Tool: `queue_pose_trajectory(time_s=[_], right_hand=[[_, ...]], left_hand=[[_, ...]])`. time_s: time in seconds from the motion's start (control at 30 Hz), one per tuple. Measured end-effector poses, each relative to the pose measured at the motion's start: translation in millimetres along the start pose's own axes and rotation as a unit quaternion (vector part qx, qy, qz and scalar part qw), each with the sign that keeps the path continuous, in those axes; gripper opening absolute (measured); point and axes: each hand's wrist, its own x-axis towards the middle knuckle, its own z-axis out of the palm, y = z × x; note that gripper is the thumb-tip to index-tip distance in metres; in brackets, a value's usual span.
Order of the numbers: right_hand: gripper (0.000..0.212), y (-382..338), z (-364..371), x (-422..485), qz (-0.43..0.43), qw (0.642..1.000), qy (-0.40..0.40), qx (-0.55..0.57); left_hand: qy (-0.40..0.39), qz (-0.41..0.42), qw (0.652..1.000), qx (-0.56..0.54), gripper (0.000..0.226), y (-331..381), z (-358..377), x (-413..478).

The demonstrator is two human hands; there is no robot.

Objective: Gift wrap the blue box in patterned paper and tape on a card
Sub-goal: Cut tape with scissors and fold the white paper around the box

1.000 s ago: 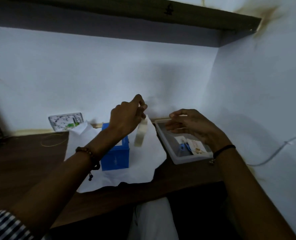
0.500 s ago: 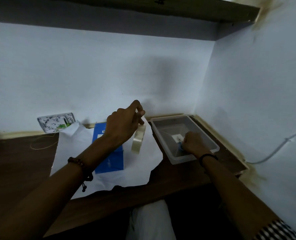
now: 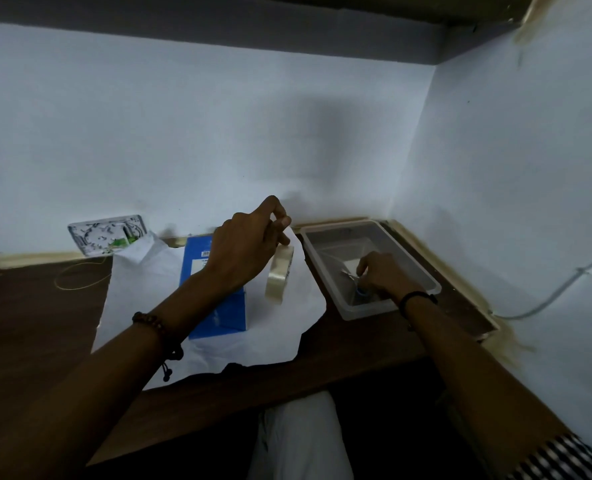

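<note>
The blue box (image 3: 218, 313) stands on a white sheet of paper (image 3: 280, 330) spread over the dark wooden desk (image 3: 27, 334). My left hand (image 3: 246, 244) is raised above the box and pinches the free end of a clear tape roll (image 3: 280, 273), which hangs below my fingers. My right hand (image 3: 377, 275) is down inside the clear plastic tray (image 3: 422, 271) at the right, its fingers curled round scissors (image 3: 355, 282) with a blue handle. A white card (image 3: 351, 264) lies on the tray's floor beside that hand.
A patterned green-and-white card or packet (image 3: 107, 235) leans against the back wall at the left. A thin loop of thread (image 3: 79, 275) lies on the desk near it. Walls close the desk at the back and right; a shelf hangs overhead. A cable (image 3: 557, 292) runs along the right wall.
My right hand left the tape, dropped into the tray and closed on the scissors. My left hand keeps holding the tape up, the roll now dangling.
</note>
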Motion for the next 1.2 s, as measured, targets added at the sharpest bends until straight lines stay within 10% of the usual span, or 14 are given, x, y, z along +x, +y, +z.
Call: queue_pose_trajectory(time_s=[0.57,0.97,1.2], right_hand=[[0.038,-2,-1,8,-0.043,0.989,-0.069,-0.123],[0.016,-11,-52,-41,-0.185,0.945,-0.036,0.268],[0.030,-56,-111,-69,-0.282,0.936,-0.071,0.199]], left_hand=[[0.014,-0.005,1.000,-0.019,0.025,2,-11,-9],[0.027,-0.013,0.999,-0.015,0.020,4,-26,-8],[0.052,-0.007,0.999,-0.017,0.015,7,-35,-6]])
